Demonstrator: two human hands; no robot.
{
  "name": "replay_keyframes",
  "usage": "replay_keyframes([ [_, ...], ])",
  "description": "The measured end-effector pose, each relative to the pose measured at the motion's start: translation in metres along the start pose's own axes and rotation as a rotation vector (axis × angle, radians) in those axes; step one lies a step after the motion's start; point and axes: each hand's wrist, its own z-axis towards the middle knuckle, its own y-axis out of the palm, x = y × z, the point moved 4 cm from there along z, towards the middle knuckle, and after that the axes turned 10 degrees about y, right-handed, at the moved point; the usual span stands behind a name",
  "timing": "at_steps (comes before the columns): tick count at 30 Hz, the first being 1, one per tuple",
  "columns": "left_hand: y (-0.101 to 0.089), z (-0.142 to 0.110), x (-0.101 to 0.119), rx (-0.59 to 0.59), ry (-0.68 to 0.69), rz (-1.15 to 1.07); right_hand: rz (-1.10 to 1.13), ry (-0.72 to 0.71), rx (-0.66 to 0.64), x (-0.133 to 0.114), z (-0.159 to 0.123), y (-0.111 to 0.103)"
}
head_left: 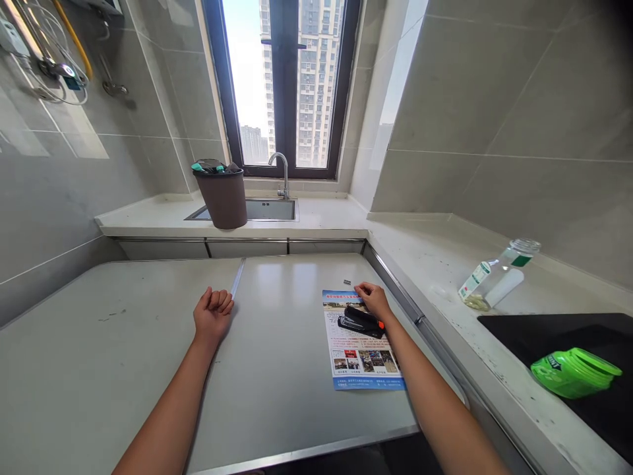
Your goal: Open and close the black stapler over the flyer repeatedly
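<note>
My left hand (213, 315) rests on the white table (277, 369), fingers curled into a loose fist, nothing visible in it. On the right side of the table lies a printed flyer (353, 340) with blue edges. A black stapler (361, 322) with an orange-red part lies across the flyer, just below my right hand (374, 300). The right fingers are drawn together over the flyer's upper right corner; whatever may be between them is too small to make out. Just beyond the fingertips, apart from them, is a small grey staple strip (347, 282).
Behind the table, a brown trash bin (222, 198) stands at the sink (271, 210) under a faucet (284, 175). Along the right counter (420, 264) are a tilted clear bottle (497, 277) and a green package (573, 373) on a black cooktop (608, 330).
</note>
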Motion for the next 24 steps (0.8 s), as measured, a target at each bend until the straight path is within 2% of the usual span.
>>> replay_keyframes([
  [5, 0.001, 0.001, 0.0, 0.035, -0.005, 0.024, -0.008, -0.03, -0.019, -0.001, 0.0, 0.0],
  [10, 0.002, 0.001, 0.001, 0.034, 0.004, -0.003, -0.203, -0.27, -0.05, -0.013, -0.002, -0.003],
  [12, 0.002, 0.001, 0.001, 0.027, 0.0, -0.018, -0.269, -0.325, -0.063, -0.015, -0.003, -0.002],
  [17, 0.001, 0.001, 0.0, 0.042, -0.003, -0.007, -0.363, -0.346, -0.108, -0.015, -0.004, 0.004],
  [24, 0.0, 0.0, -0.003, 0.021, -0.022, -0.069, -0.333, -0.339, -0.105, -0.006, 0.0, 0.007],
])
